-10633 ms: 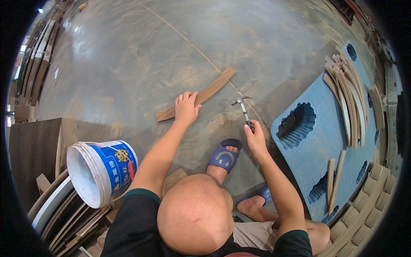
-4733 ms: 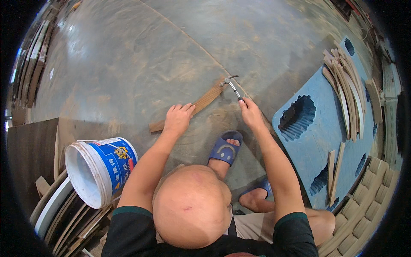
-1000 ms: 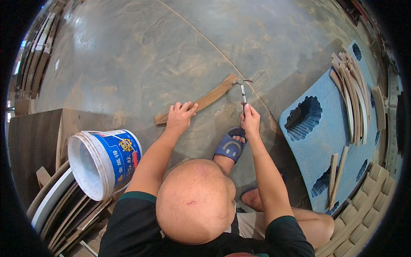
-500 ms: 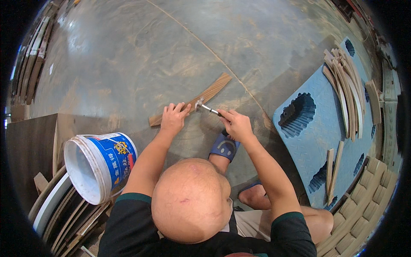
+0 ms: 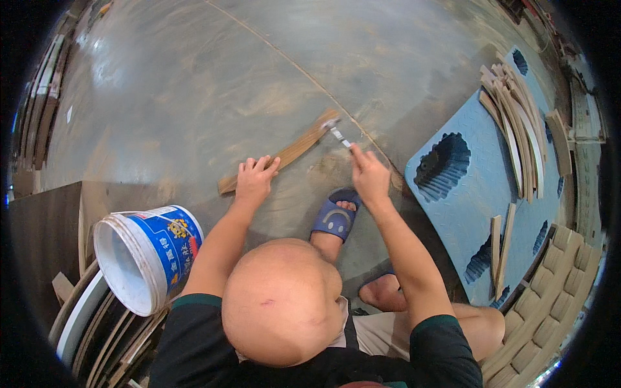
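Observation:
On the grey concrete floor lies a curved brown wooden strip (image 5: 296, 152), slanting from lower left to upper right. My left hand (image 5: 254, 180) grips its near left part, with the fingers laid over the wood. The handle of a small hammer (image 5: 338, 136) is in my closed right hand (image 5: 371, 173). Its metal head, slightly blurred, is at the far right end of the strip; I cannot tell whether it touches the wood.
A blue-and-white bucket (image 5: 139, 255) stands at the left beside stacked curved boards (image 5: 107, 333). To the right, a light-blue textured panel (image 5: 446, 213) with dark recesses bears several curved wooden strips (image 5: 517, 132). A blue slipper (image 5: 333, 220) is close below the strip.
My right hand has moved up and right with the hammer, whose head went from beside my left hand to the strip's far end. My left hand stays on the strip.

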`<state>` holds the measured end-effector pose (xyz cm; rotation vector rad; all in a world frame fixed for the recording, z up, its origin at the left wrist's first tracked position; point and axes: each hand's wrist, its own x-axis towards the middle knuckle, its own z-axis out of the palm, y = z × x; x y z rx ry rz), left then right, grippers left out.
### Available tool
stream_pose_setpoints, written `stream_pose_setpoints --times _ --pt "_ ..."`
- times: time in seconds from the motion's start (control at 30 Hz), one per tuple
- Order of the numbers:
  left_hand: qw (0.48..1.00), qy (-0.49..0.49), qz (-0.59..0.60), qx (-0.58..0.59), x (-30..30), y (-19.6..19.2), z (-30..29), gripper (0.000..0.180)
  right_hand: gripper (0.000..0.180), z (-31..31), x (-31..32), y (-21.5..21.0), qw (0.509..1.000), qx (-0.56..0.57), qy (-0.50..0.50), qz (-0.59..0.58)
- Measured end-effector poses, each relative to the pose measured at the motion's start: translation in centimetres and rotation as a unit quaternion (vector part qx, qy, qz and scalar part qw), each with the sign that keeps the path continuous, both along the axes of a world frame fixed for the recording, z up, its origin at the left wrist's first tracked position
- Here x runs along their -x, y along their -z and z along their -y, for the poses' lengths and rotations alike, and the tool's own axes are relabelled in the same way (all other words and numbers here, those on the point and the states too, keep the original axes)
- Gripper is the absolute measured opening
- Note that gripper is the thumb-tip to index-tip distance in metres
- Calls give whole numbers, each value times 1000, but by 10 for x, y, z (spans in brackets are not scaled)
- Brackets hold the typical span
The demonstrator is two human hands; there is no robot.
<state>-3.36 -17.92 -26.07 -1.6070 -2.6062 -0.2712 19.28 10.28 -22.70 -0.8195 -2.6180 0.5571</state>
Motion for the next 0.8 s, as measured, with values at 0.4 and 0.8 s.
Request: stream_pose_setpoints --times 0.4,0.8 --pt "1000 4 23 9 3 -1 -2 46 36 29 0 14 999 -6 14 40" --pt "1000 1 10 -14 2 6 0 47 42 45 5 7 982 -44 -184 22"
